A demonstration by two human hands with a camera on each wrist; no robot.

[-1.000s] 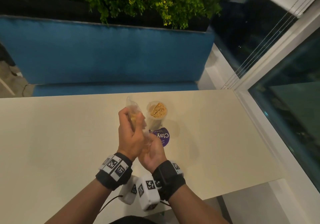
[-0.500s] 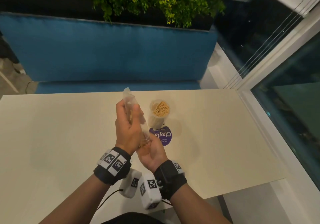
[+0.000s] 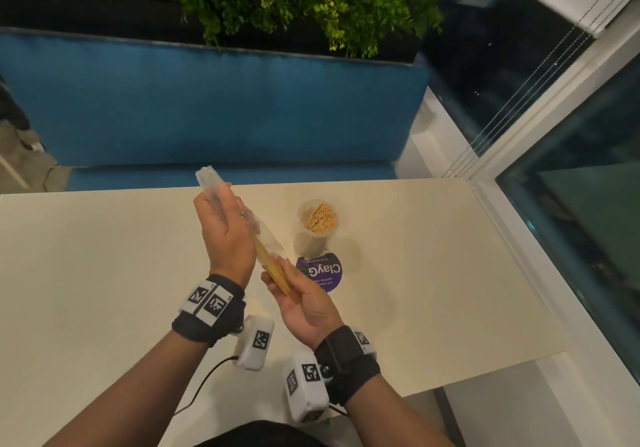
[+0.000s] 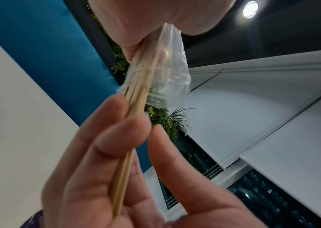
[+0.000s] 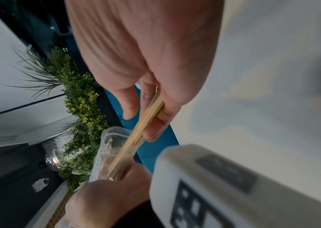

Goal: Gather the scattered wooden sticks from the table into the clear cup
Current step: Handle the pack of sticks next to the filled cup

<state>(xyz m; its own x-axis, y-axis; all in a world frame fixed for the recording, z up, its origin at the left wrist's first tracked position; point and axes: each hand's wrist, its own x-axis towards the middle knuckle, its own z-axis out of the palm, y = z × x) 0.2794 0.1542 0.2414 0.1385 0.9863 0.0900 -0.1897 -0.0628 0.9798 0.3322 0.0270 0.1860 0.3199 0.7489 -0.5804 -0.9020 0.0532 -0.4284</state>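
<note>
right fingers: the right hand (image 3: 304,303) pinches the lower end of a small bundle of thin pale wooden sticks (image 3: 273,270) between thumb and curled fingertips (image 5: 155,123) — a narrow, firm grip, palm turned up.
left fingers: the left hand (image 3: 225,235) is wrapped round a thin clear plastic sleeve-bag (image 3: 213,183), holding it above the right hand; the upper part of the bundle sits inside the bag's open mouth.
bundle: half in the bag and half out, tilted, held in the air just left of the clear plastic cup (image 3: 313,227).
cup: upright on the cream tabletop (image 3: 104,273), already packed with sticks standing on end; a round purple sticker (image 3: 320,272) lies on the table touching its near side.
step in hand: probably drawing this batch out of the bag — though whether the sticks are sliding out or in cannot be told.
loose sticks: none visible on the table around the cup.
next move: free the bundle from the bag, carry it right over the cup, and lower it end-first into whatever gap remains; the cup looks nearly full, so the sticks need to stay aligned.
</note>
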